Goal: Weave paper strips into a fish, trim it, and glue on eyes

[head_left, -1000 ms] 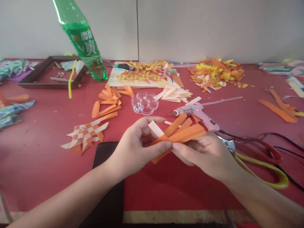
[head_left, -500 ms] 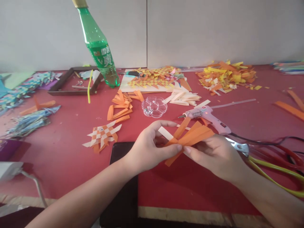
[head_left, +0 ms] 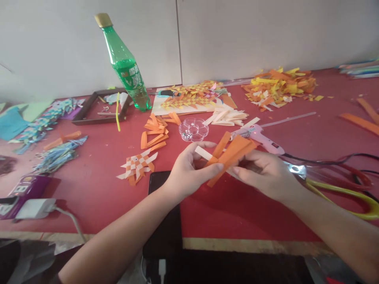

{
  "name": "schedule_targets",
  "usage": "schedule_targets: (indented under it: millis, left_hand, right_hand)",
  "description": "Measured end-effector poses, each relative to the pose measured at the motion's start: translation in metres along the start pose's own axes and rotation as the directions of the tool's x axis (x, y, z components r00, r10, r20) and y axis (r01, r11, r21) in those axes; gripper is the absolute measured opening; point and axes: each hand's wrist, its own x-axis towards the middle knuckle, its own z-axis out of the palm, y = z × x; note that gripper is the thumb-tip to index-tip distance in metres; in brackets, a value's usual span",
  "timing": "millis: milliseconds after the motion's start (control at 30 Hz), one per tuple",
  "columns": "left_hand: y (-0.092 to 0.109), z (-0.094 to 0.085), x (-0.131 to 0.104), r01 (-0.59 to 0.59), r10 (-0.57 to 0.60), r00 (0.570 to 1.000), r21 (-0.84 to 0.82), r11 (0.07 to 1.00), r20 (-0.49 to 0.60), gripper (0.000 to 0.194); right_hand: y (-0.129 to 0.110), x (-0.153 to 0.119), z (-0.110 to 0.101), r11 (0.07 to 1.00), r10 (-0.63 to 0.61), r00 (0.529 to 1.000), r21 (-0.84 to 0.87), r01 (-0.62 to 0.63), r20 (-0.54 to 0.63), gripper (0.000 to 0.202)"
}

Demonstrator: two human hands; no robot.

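Note:
Above the red table, my left hand pinches a bundle of orange paper strips between thumb and fingers; a white strip sticks out at its upper left. The fingers of my right hand close on the bundle's lower right side. Just behind the hands stand a clear flower-shaped tray with small beads and a pink glue gun. Woven orange and white paper fish lie left of my left hand, near folded orange strips.
A green bottle stands behind, beside a dark frame. Yellow and orange scraps are piled at the back right. Yellow-handled scissors lie right. A black phone-like slab and a white charger are nearer the front.
The view has shifted, showing more of the left side and front edge. The orange strips have turned slightly in my hands, and both hands still hold them.

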Motion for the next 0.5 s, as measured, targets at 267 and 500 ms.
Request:
schedule_targets:
  millis: [267, 500]
  left_hand:
    - [0.006, -0.007, 0.009, -0.09, 0.054, 0.959, -0.116, 0.989, -0.278, 0.023]
    - [0.009, -0.008, 0.013, -0.163, 0.089, 0.934, -0.191, 0.968, -0.347, 0.019]
  right_hand:
    - [0.004, 0.003, -0.006, 0.814, -0.317, 0.947, -0.528, 0.241, -0.056, 0.01]
    - [0.015, 0.003, -0.011, 0.396, -0.436, 0.9, -0.897, 0.196, 0.004, 0.024]
